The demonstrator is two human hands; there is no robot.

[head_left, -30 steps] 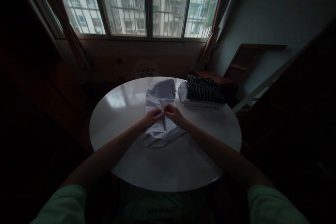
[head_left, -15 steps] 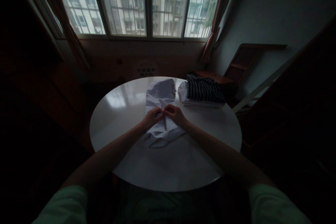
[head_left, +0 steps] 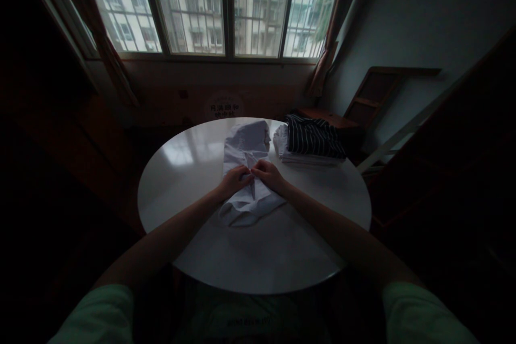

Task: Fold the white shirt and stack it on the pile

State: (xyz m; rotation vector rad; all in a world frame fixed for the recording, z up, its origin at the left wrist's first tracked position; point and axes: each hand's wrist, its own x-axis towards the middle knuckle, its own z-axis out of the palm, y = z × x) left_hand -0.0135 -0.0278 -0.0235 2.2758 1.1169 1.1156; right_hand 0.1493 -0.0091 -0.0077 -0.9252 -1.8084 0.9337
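Head: cloth (head_left: 246, 137) partly hidden, seemingly between fingers (head_left: 260, 166)

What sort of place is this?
Probably a room in a home: there are curtains beside a wide window, and a round white table with a pile of clothes on it.

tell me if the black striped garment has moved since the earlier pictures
No, the black striped garment keeps its place by the far right edge of the round white table.
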